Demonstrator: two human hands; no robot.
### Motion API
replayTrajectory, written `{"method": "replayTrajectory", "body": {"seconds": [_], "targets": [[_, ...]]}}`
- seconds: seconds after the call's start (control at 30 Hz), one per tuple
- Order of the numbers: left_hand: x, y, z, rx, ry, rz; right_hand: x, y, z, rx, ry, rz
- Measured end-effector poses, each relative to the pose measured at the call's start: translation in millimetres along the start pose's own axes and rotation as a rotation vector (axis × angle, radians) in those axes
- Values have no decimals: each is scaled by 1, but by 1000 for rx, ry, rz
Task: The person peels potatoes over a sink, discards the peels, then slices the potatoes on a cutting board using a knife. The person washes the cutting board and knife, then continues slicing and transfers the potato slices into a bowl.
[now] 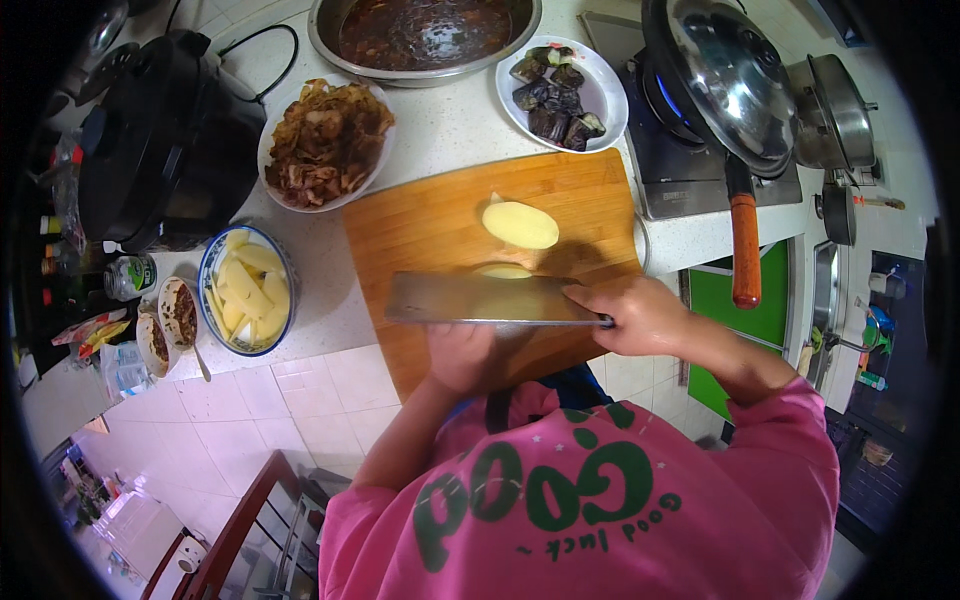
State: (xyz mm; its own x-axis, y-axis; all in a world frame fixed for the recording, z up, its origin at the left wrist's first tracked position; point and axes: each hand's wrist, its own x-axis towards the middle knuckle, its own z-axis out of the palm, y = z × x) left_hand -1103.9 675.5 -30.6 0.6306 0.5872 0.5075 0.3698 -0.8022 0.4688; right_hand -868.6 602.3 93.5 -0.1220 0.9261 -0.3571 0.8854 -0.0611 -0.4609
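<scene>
My right hand [637, 313] is closed around the handle end of a broad cleaver [487, 298], its index finger along the blade. The blade lies crosswise over a wooden cutting board [420, 217]. My left hand [459, 349] is on the near side of the blade; its fingertips are partly hidden under it, and whether they grip anything does not show. Just beyond the blade a pale yellow slice, likely potato [504, 271], is partly covered. Farther up the board lies a peeled, cut potato piece [520, 225].
Left of the board stand a bowl of potato pieces [251, 292] and a plate of cooked meat [326, 142]. Behind are a steel basin of dark liquid [424, 73] and a plate of eggplant pieces [559, 97]. At right, a lidded wok [735, 90] sits over a lit burner, its wooden handle jutting forward.
</scene>
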Motion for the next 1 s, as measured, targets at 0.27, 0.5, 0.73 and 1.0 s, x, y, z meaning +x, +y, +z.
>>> {"method": "replayTrajectory", "body": {"seconds": [0.27, 0.5, 0.73, 1.0], "targets": [[-6, -1, 4, -4, -28, -31, 22, 4, 17, 32, -13, -41], [-10, -7, 2, -58, -28, 51, -24, -14, -28, 7, -133, 68], [-4, -1, 4, 27, 29, 15, 19, -3, 5, 78, -57, 17], [-6, 2, 2, 49, 19, -30, 9, -6, 1, 124, 17, 13]]}}
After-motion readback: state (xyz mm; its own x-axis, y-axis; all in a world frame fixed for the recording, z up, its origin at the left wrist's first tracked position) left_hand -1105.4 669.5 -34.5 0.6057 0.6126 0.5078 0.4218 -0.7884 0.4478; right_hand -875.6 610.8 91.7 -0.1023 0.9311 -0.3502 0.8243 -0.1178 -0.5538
